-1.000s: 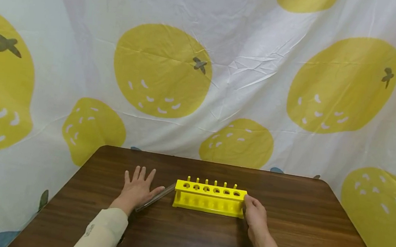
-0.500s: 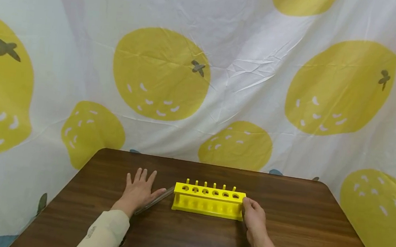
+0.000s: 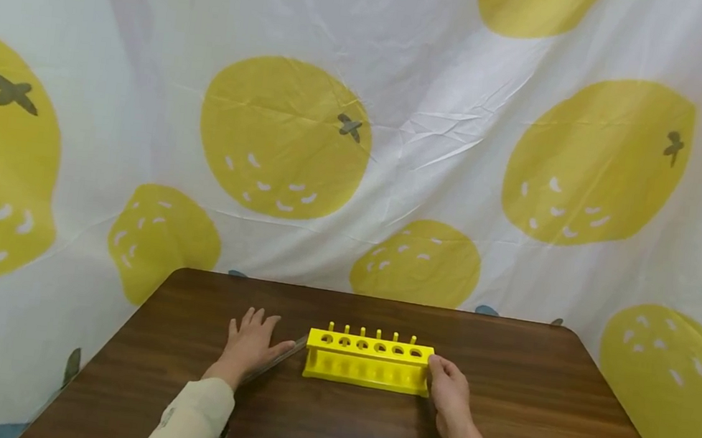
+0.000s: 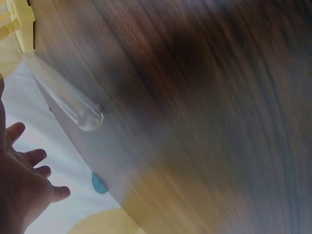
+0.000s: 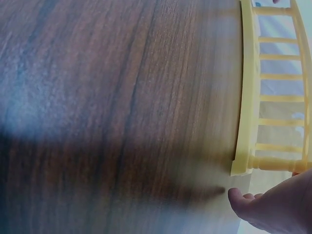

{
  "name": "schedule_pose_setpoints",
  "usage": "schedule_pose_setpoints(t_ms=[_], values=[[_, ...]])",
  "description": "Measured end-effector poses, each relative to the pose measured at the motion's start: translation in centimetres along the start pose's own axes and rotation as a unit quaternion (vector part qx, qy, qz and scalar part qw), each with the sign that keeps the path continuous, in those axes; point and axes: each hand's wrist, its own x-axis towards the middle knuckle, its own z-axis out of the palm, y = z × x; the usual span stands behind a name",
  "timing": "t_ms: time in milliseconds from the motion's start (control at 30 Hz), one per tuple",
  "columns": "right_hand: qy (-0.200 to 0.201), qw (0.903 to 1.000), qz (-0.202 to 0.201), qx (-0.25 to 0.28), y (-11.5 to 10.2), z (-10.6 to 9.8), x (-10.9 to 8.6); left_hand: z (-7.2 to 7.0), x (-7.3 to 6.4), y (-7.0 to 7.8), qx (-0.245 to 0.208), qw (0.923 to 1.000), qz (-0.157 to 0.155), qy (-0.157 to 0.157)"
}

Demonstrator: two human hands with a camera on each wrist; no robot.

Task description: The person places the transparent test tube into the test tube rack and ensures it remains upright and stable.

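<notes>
A yellow test tube rack stands upright on the table, its row of round holes holding no tubes. My right hand grips the rack's right end; in the right wrist view the thumb shows just beside the rack's foot. Left of the rack lies a clear glass test tube, slanting toward me, its far end close to the rack's left end. Over its near part is my left hand, fingers loosely extended and thumb along the tube. The hand hides part of the tube in the head view.
The dark wood-grain table ends at a rounded back edge. Right behind it hangs a white curtain printed with large yellow lemons.
My left hand has shifted slightly right and its spread fingers have drawn closer together over the tube. The right hand stays at the rack, and the whole head view has tilted slightly upward.
</notes>
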Motion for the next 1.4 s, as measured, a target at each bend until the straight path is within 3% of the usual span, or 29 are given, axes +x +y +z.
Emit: schedule_pose_setpoints(t_ms=[400,767,1400], values=[[-0.002,1.0,-0.005,-0.001,0.1,0.2,0.2,0.6,-0.1,0.6,-0.04,0.9991,-0.008,0.009],[0.002,1.0,-0.003,0.005,0.0,0.2,-0.1,1.6,0.0,0.5,-0.034,0.9991,-0.025,0.005],[0.007,1.0,-0.001,-0.005,0.2,0.1,-0.1,2.9,0.2,0.5,-0.041,0.9989,-0.016,0.019]])
